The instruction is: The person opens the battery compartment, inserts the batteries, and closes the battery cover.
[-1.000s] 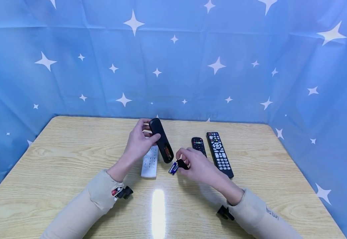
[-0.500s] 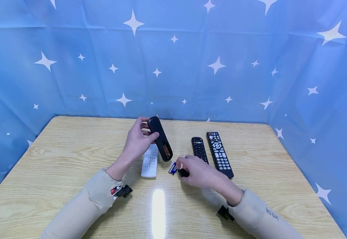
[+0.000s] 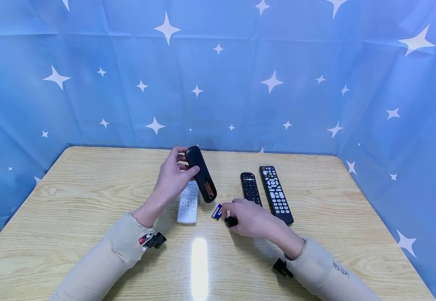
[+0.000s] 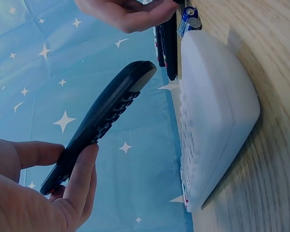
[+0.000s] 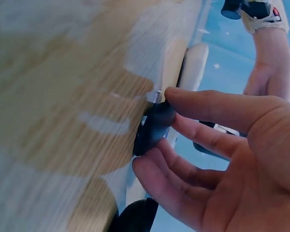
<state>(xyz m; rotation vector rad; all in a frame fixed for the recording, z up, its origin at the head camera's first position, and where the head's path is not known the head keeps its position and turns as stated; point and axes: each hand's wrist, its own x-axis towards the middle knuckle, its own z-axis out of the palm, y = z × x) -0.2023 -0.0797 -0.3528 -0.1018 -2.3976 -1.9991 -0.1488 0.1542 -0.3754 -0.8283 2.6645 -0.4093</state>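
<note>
My left hand (image 3: 171, 177) grips a black remote control (image 3: 198, 167) between thumb and fingers, its back turned up. The battery compartment (image 3: 209, 190) at its lower end is uncovered, with orange-brown showing inside. In the left wrist view the remote's buttons (image 4: 108, 121) face the table side. With thumb and fingers, my right hand (image 3: 249, 218) pinches a small black battery cover (image 3: 231, 221) low over the wood. Two blue-and-silver batteries (image 3: 216, 212) lie side by side just left of those fingertips. Under the held remote lies a white remote control (image 3: 188, 203).
Two more black remotes lie to the right: a shorter one (image 3: 250, 188), partly hidden behind my right hand, and a longer one (image 3: 276, 194) beside it. A blue star-patterned cloth (image 3: 218, 83) hangs behind the wooden table (image 3: 101, 184).
The right hand has moved down from beside the batteries with the battery cover, closer to the table. My left hand has shifted the remote slightly up and left.
</note>
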